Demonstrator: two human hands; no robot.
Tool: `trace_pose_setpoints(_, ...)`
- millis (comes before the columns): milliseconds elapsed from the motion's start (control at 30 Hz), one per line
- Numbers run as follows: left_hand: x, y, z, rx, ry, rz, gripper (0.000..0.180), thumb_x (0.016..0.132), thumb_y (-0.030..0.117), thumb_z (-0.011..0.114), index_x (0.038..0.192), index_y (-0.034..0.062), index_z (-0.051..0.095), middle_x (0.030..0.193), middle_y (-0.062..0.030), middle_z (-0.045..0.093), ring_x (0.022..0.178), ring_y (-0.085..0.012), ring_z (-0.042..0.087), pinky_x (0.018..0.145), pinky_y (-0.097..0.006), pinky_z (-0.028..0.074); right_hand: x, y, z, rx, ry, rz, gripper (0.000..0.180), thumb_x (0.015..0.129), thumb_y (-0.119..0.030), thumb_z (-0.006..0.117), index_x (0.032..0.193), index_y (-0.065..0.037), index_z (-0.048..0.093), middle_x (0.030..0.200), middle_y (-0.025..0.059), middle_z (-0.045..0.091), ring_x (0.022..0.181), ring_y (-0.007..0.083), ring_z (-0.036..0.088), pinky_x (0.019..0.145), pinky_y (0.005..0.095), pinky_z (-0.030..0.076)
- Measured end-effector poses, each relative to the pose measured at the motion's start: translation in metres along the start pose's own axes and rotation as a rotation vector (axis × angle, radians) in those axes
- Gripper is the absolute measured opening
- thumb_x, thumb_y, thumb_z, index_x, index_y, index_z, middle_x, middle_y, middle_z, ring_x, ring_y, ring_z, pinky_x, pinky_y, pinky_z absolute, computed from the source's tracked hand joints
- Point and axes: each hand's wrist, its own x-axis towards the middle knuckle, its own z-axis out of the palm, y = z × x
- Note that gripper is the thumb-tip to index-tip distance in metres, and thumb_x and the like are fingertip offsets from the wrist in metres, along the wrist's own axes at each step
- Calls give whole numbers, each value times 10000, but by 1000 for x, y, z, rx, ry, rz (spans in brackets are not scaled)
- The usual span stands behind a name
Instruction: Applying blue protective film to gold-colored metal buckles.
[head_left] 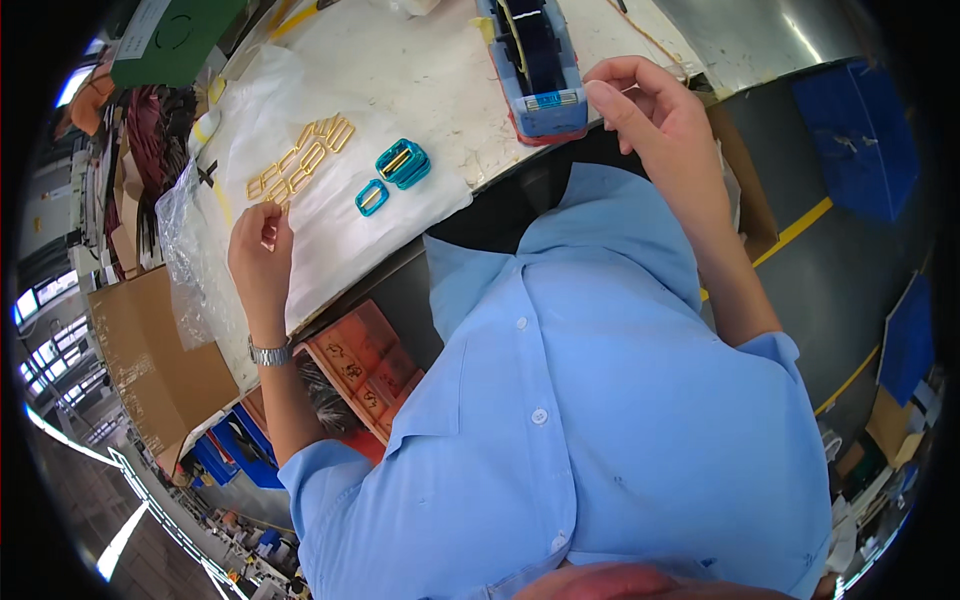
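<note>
Rows of gold slide buckles (pixel 305 155) lie on clear plastic sheeting at the table's left part. My left hand (pixel 262 245) is closed in a pinch on a gold buckle (pixel 280 200) at the near end of these rows. To their right sit a small stack of blue-edged buckles (pixel 403 163) and a single blue-edged buckle (pixel 372 198). My right hand (pixel 655 120) is beside the front of a blue tape dispenser (pixel 548 112), thumb and forefinger brought together near its cutting edge. Whatever is between those fingertips is too small to make out.
The white worktable (pixel 440 75) has a worn front edge close to my body. A green box (pixel 175 40) stands at the far left, with a cardboard box (pixel 160 365) below the table's left end. Red bins (pixel 365 350) sit under the edge. Blue bins (pixel 860 140) stand on the right.
</note>
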Motion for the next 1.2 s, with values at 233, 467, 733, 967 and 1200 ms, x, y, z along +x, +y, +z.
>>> trace_pose_setpoints(233, 54, 166, -4, -1370, -161, 180, 85, 1033, -39, 648, 1116, -57, 655, 1366, -242, 691, 1239, -281, 710, 1067, -369, 558, 13, 8, 17, -191, 3, 26, 309, 968, -290, 852, 1090, -35, 728, 916, -10, 642, 796, 53, 606, 718, 237, 501)
trace_pose_setpoints(467, 172, 213, 74, -2028, -311, 921, 173, 1079, 68, 702, 1215, -36, 719, 1282, -155, 758, 1072, -125, 698, 990, -283, 555, 18, 5, 21, -116, -46, 42, 305, 956, -273, 854, 1069, -17, 733, 948, 18, 631, 747, 75, 571, 683, 260, 485)
trace_pose_setpoints(733, 162, 229, 39, -2062, -280, 843, 97, 1066, 64, 711, 1067, -27, 745, 1181, -93, 781, 977, -112, 715, 929, -268, 567, 19, 6, 17, -130, -71, -33, 246, 954, -196, 843, 958, 32, 751, 1053, 51, 667, 865, 103, 684, 790, 254, 543)
trace_pose_setpoints(967, 64, 222, 0, -1680, -263, -99, 201, 1057, 121, 730, 1172, -43, 707, 968, -75, 721, 815, -141, 661, 682, -290, 525, -34, -17, 15, 298, -83, 25, 159, 967, -101, 822, 1012, 28, 742, 999, 35, 691, 837, 86, 703, 764, 231, 536)
trace_pose_setpoints(1200, 4, 238, 40, -1479, -41, -73, 139, 951, -96, 769, 1080, -65, 727, 1100, -134, 745, 935, -184, 721, 828, -297, 604, -60, -13, 0, 459, -280, 391, 157, 1080, -124, 693, 1086, 32, 694, 991, 135, 822, 831, 130, 764, 720, 273, 594)
